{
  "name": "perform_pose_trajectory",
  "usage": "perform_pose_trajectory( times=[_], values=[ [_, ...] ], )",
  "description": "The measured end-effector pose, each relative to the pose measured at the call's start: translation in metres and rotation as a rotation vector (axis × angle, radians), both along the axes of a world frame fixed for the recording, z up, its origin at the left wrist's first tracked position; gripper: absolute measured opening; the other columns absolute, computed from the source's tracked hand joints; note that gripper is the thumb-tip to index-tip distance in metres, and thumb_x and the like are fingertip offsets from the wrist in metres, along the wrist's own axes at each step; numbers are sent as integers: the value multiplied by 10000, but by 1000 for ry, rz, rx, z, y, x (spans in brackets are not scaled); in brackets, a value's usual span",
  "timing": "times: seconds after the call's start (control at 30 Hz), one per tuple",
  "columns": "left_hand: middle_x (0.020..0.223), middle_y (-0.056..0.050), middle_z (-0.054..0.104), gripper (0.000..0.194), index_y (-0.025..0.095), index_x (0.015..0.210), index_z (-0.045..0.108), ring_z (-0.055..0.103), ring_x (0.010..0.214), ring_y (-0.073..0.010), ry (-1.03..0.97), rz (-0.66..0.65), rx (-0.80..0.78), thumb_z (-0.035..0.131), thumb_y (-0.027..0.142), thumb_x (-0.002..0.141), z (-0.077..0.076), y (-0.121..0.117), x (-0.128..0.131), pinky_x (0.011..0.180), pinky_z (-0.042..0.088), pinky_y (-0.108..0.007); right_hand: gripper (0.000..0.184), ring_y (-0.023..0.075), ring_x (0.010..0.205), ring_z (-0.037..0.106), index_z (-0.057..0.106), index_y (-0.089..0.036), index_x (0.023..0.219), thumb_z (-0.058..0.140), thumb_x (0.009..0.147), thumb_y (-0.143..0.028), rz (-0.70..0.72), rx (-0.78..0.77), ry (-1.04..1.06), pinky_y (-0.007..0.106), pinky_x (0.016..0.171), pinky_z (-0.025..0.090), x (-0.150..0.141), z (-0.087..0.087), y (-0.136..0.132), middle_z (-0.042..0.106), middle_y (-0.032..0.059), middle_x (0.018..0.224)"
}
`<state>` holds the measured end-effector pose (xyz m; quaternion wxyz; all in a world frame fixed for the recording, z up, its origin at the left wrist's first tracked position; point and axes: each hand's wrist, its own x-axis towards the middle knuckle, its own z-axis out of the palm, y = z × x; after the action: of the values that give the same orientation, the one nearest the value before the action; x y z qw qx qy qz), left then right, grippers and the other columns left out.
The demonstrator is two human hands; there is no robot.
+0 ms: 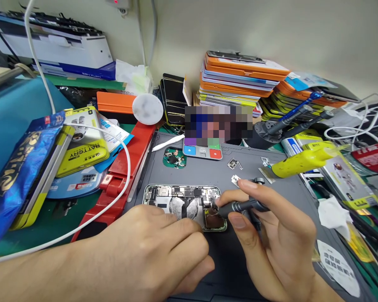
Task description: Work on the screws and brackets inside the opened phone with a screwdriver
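An opened phone (pixel 166 200) lies on the grey work mat (pixel 189 172), its inner parts and round coil facing up. My left hand (pixel 173 251) is closed, fingers curled over the phone's near edge; whatever they may grip is hidden. In my right hand (pixel 271 226) a black screwdriver (pixel 236 206) is held between thumb and fingers, slanting down to the left. Its tip is over the right end of the phone, close to the small parts there. Beyond the phone, small metal brackets (pixel 234 163) rest on the mat.
A green pad (pixel 174 158) with small parts and a multicoloured tray (pixel 203 152) lie behind the phone. On the left stand a red clamp (pixel 126 161) and a white cable (pixel 126 176). A yellow bottle (pixel 297 162) lies at right, near a tool holder (pixel 264 135). Orange boxes (pixel 245 67) are stacked behind.
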<state>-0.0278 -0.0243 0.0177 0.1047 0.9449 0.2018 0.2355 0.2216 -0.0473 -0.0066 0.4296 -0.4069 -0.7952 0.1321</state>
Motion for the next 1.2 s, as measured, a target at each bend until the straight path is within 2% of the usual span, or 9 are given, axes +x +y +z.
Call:
perform_pose_trajectory(
  times=[0.2,0.3,0.37,0.5,0.63,0.83,0.93,1.07,1.2],
  values=[
    [763,10,715,277,196,895,631,707,627,-137,7,-5,-5,488,241,1129,2,0,1,593,588,-233,724,250,1007,813,478,-252,1571,669,916,-9,38,41,-28,375,805,707,-5,6,4,782,111,1272],
    [747,17,699,311,197,877,629,692,616,-138,21,-21,-26,466,241,1138,4,1,2,577,575,-247,650,226,903,803,540,-247,1495,685,905,-16,61,110,-96,362,774,695,-10,13,7,819,66,1137],
    [755,11,705,330,191,883,641,700,641,-147,2,-20,-27,444,238,1145,5,1,2,598,578,-259,660,231,942,800,521,-242,1513,605,907,7,66,112,-122,371,804,693,-11,16,7,820,65,1159],
    [737,9,694,371,189,814,630,659,618,-147,-36,-7,-54,441,201,1134,6,1,2,517,504,-278,779,259,1172,760,400,-188,1621,506,876,11,113,82,-97,416,961,672,-10,17,3,733,108,1406],
    [713,19,670,363,186,808,649,621,593,-155,-42,-12,-28,474,202,1126,3,2,2,507,469,-316,751,255,1050,774,374,-165,1635,656,943,-84,104,107,-137,377,880,674,-8,16,5,768,129,1303],
    [724,22,666,436,195,824,662,631,616,-156,23,-82,-37,409,267,1171,6,2,0,538,483,-319,688,243,1048,766,418,-160,1596,675,961,-99,96,119,-120,365,866,673,-11,18,11,769,128,1274],
    [844,4,749,448,188,889,698,679,682,-167,54,-93,-21,364,254,1180,6,1,-2,574,536,-324,724,227,937,782,416,-188,1604,675,943,-45,60,140,-123,356,777,679,-13,16,10,790,107,1248],
    [1187,-69,804,349,153,1018,737,720,729,-208,125,-81,58,408,154,1137,2,0,-4,555,594,-364,767,209,871,805,426,-212,1608,687,921,8,12,98,-94,351,746,696,-13,12,6,780,119,1305],
    [1325,-118,772,296,136,1077,750,706,644,-216,210,-104,129,456,101,1079,1,-1,-6,468,586,-371,753,216,853,811,529,-263,1542,711,877,38,-88,124,144,393,747,729,-16,9,4,707,122,1419]
  ],
)
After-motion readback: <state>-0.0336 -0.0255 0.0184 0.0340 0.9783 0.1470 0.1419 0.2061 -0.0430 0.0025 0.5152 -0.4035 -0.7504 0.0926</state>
